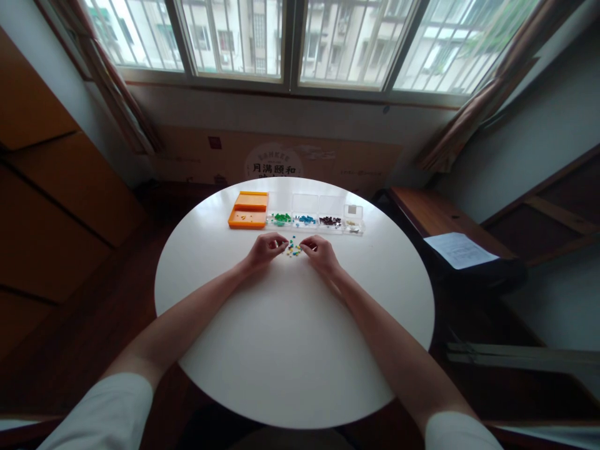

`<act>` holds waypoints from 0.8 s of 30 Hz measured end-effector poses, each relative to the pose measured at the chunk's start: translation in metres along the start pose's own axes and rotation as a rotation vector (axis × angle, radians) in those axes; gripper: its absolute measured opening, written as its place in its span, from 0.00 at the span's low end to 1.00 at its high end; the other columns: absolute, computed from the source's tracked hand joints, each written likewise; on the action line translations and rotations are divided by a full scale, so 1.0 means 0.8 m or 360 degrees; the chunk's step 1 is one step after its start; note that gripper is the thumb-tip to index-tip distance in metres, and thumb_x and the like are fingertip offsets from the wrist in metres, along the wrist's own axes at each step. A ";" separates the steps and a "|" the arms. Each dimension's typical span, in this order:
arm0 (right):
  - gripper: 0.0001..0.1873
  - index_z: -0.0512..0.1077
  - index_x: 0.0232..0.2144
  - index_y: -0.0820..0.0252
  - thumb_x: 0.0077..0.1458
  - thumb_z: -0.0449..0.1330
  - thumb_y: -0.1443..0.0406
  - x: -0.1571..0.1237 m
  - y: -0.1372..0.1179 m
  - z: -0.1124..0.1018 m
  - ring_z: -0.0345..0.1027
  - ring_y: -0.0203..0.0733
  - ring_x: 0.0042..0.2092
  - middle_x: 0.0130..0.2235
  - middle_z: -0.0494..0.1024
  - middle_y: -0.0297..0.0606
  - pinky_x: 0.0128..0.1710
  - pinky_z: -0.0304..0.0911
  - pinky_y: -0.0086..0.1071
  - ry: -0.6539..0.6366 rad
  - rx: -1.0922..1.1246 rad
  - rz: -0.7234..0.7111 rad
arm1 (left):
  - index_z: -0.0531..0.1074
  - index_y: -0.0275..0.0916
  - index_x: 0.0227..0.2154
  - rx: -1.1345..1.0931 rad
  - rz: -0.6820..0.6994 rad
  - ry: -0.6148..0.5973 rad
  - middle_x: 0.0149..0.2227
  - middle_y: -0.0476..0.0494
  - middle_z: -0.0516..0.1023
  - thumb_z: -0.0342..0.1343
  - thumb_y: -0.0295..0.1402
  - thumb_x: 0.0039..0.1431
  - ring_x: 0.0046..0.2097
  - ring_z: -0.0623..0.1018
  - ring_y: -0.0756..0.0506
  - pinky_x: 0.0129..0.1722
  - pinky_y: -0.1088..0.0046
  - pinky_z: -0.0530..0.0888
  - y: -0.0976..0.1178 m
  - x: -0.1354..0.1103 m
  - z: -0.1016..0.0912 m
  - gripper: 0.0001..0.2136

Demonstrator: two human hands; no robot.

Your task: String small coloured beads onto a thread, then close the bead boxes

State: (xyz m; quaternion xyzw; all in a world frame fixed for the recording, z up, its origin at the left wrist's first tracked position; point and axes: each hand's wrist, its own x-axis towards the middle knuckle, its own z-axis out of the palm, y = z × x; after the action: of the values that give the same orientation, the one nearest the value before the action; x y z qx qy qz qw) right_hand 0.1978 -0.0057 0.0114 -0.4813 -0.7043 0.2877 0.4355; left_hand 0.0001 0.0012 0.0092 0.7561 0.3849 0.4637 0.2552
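Observation:
A small loose pile of yellow, green, blue and dark pieces (294,251) lies on the white round table (290,350). My left hand (268,249) is at the pile's left side, thumb and fingers pinched together. On the opposite side my right hand (319,251) is also closed in a pinch, its fingertips at the pile's edge. Whatever sits between the fingertips of either hand is too small to make out. Just beyond the hands stand an orange open box (232,224) with a few orange bits and several clear lidded boxes.
The clear boxes hold green pieces (282,219), blue pieces (305,219), dark pieces (330,221) and pale pieces (352,226). A paper sheet (459,250) lies on a wooden bench (422,212) at right. Barred windows (347,44) are behind the table.

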 end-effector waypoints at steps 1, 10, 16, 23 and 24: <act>0.10 0.74 0.27 0.63 0.46 0.61 0.60 0.000 -0.004 0.004 0.65 0.36 0.27 0.27 0.74 0.39 0.30 0.60 0.31 -0.0027 0.0178 0.0072 | 0.75 0.34 0.29 0.0041 0.0047 -0.0014 0.23 0.49 0.72 0.56 0.34 0.53 0.21 0.65 0.56 0.20 0.82 0.63 -0.001 -0.001 0.000 0.08; 0.21 0.74 0.26 0.64 0.35 0.67 0.52 -0.007 -0.020 0.022 0.56 0.29 0.21 0.20 0.69 0.31 0.21 0.50 0.26 -0.0160 0.0849 0.0443 | 0.75 0.35 0.32 0.0197 0.0244 -0.0121 0.25 0.48 0.72 0.54 0.35 0.56 0.23 0.67 0.56 0.23 0.81 0.65 -0.001 -0.006 0.001 0.09; 0.21 0.75 0.27 0.65 0.36 0.66 0.52 -0.007 -0.020 0.020 0.55 0.29 0.21 0.19 0.69 0.31 0.21 0.50 0.26 -0.0169 0.0820 0.0470 | 0.75 0.36 0.32 0.0224 0.0232 -0.0156 0.26 0.47 0.71 0.54 0.35 0.56 0.23 0.67 0.55 0.24 0.81 0.65 0.000 -0.006 -0.001 0.09; 0.19 0.76 0.27 0.65 0.38 0.66 0.54 -0.006 -0.016 0.023 0.56 0.29 0.22 0.20 0.70 0.32 0.23 0.50 0.26 -0.0171 0.0827 0.0442 | 0.75 0.36 0.35 0.0199 0.0230 -0.0131 0.25 0.49 0.71 0.54 0.34 0.56 0.23 0.67 0.56 0.24 0.82 0.66 -0.004 -0.006 0.001 0.08; 0.19 0.76 0.27 0.65 0.38 0.66 0.54 -0.006 -0.016 0.023 0.56 0.29 0.22 0.20 0.70 0.32 0.23 0.50 0.26 -0.0171 0.0832 0.0442 | 0.75 0.36 0.35 0.0192 0.0229 -0.0137 0.25 0.49 0.71 0.54 0.34 0.56 0.23 0.67 0.56 0.24 0.82 0.66 -0.004 -0.006 0.001 0.09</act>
State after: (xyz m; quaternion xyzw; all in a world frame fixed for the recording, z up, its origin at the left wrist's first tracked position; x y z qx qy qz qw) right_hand 0.1766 -0.0147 0.0115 -0.4285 -0.5559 0.5411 0.4632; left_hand -0.0018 -0.0006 0.0042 0.8151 0.3456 0.4238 0.1915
